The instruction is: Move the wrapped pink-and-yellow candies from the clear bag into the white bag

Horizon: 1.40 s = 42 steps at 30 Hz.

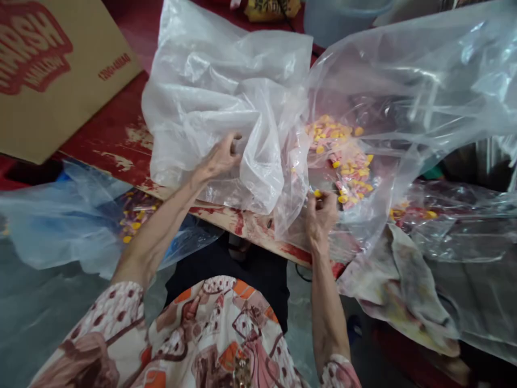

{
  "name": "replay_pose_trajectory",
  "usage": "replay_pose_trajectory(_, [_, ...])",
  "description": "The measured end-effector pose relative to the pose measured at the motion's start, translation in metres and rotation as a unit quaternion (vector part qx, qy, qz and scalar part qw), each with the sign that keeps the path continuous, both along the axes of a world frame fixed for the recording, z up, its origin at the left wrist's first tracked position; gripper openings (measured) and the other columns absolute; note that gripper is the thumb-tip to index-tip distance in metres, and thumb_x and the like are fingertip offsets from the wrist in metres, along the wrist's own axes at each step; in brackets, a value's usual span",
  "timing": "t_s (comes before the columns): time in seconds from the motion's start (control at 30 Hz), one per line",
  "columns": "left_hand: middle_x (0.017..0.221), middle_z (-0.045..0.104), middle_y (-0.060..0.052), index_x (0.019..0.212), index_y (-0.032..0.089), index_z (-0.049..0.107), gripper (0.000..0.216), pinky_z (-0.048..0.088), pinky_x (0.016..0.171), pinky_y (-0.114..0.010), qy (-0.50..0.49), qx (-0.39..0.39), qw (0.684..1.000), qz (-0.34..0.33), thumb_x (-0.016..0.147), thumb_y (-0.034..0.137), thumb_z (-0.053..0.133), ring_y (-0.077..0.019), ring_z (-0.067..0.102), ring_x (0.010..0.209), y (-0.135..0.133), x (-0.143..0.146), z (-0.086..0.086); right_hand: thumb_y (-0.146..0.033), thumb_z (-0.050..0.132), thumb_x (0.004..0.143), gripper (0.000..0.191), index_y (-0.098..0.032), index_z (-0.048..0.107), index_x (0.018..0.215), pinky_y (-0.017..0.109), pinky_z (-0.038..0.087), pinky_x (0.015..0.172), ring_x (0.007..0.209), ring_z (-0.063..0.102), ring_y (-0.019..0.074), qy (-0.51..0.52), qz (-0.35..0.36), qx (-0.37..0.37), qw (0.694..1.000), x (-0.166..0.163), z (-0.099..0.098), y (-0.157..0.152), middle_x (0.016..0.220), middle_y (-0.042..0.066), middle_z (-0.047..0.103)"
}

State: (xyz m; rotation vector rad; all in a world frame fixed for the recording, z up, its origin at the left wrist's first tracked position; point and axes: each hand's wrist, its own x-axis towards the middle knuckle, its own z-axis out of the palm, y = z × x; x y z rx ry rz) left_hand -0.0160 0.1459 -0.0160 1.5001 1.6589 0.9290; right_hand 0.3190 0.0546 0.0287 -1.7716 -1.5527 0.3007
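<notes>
The left hand point(218, 159) is pinching a fold of the crumpled clear plastic bag point(226, 108) on the worn red counter point(117, 140), while the right hand point(321, 215) is closing its fingers on the bag's lower edge beside the yellow and pink candies point(347, 156) inside. The step in hand seems to be opening or straightening the bag; the next move likely calls for a firm hold on both edges. The bag is lying crosswise, its long axis running left to right, its mouth apparently facing the person.

Soft, even daylight, white glare on the clear plastic bags point(226, 108), slight blur toward the edges.
</notes>
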Motion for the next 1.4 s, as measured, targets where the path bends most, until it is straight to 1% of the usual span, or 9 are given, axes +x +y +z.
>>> replay_pose_trajectory(0.13, [0.102,0.072,-0.004,0.123,0.021,0.059,0.043,0.05,0.062,-0.025,-0.135,-0.008,0.989,0.065,0.085,0.034,0.075,-0.0142,0.069,0.071,-0.059,-0.008,0.014,-0.056,0.061,0.106,0.034,-0.024,0.061,0.117,0.035,0.056,0.075,0.075,0.066,0.0191,0.086,0.003,0.084,0.993,-0.044,-0.001,-0.036,0.104,0.007,0.07])
replay_pose_trajectory(0.27, [0.09,0.071,-0.002,0.111,0.022,0.055,0.044,0.053,0.06,-0.027,-0.246,-0.031,0.966,0.066,0.081,0.045,0.076,-0.0167,0.07,0.068,-0.109,-0.011,0.025,-0.052,0.055,0.107,0.029,-0.025,0.065,0.106,0.033,0.055,0.073,0.072,0.064,0.0189,0.064,0.174,-0.025,0.982,-0.09,-0.017,-0.057,0.088,0.004,0.07])
replay_pose_trajectory(0.4, [0.084,0.068,0.0,0.109,0.02,0.062,0.04,0.057,0.069,-0.028,-0.213,-0.044,0.976,0.021,0.083,0.046,0.077,-0.016,0.067,0.072,-0.137,-0.007,0.033,-0.057,0.059,0.107,0.035,-0.023,0.065,0.112,0.032,0.056,0.074,0.073,0.066,0.0178,0.128,0.096,-0.029,0.987,-0.105,-0.02,-0.052,0.089,0.003,0.073])
replay_pose_trajectory(0.63, [0.108,0.069,-0.006,0.104,0.019,0.068,0.016,0.059,0.09,-0.033,0.027,0.034,0.989,-0.139,0.089,0.016,0.072,-0.0188,0.067,0.094,-0.136,0.037,0.012,-0.058,0.057,0.106,0.036,-0.023,0.068,0.104,0.034,0.056,0.075,0.074,0.064,0.0189,0.141,0.113,-0.04,0.983,-0.102,-0.024,-0.048,0.087,0.003,0.071])
replay_pose_trajectory(0.8, [0.121,0.069,-0.01,0.118,0.019,0.069,0.019,0.059,0.1,-0.037,0.076,0.061,0.975,-0.201,0.099,0.015,0.069,-0.0243,0.069,0.11,-0.128,0.055,0.008,-0.058,0.062,0.108,0.036,-0.025,0.072,0.118,0.036,0.06,0.084,0.08,0.068,0.019,0.165,0.063,0.033,0.984,-0.108,-0.019,-0.047,0.105,0.006,0.077])
replay_pose_trajectory(1.03, [0.119,0.075,-0.01,0.12,0.019,0.07,0.018,0.056,0.105,-0.038,0.098,0.037,0.973,-0.207,0.106,0.019,0.059,-0.026,0.071,0.114,-0.148,0.039,0.022,-0.056,0.057,0.114,0.039,-0.024,0.078,0.115,0.034,0.063,0.089,0.092,0.074,0.0197,0.213,0.165,-0.067,0.961,-0.121,-0.022,-0.066,0.11,0.006,0.081])
replay_pose_trajectory(1.2, [0.1,0.073,-0.001,0.128,0.021,0.065,0.028,0.055,0.084,-0.028,-0.023,-0.039,0.993,-0.106,0.107,0.039,0.067,-0.0182,0.069,0.088,-0.163,0.022,0.027,-0.045,0.057,0.115,0.032,-0.026,0.083,0.114,0.034,0.061,0.092,0.1,0.075,0.0208,0.119,0.268,-0.087,0.952,-0.097,-0.013,-0.072,0.115,0.008,0.08])
replay_pose_trajectory(1.3, [0.103,0.074,-0.003,0.111,0.022,0.067,0.018,0.055,0.088,-0.03,0.056,-0.03,0.993,-0.101,0.106,0.039,0.069,-0.0207,0.069,0.094,-0.16,0.028,0.033,-0.044,0.054,0.115,0.035,-0.024,0.081,0.106,0.035,0.059,0.092,0.099,0.073,0.0215,0.088,0.225,-0.063,0.968,-0.076,-0.012,-0.072,0.11,0.009,0.079])
replay_pose_trajectory(1.4, [0.112,0.074,-0.01,0.104,0.022,0.066,0.004,0.054,0.097,-0.037,0.203,-0.009,0.961,-0.189,0.105,0.025,0.063,-0.0274,0.069,0.108,-0.151,0.04,0.04,-0.049,0.048,0.116,0.041,-0.023,0.075,0.1,0.035,0.057,0.091,0.092,0.07,0.0211,0.087,0.109,-0.038,0.989,-0.061,-0.018,-0.072,0.096,0.007,0.076])
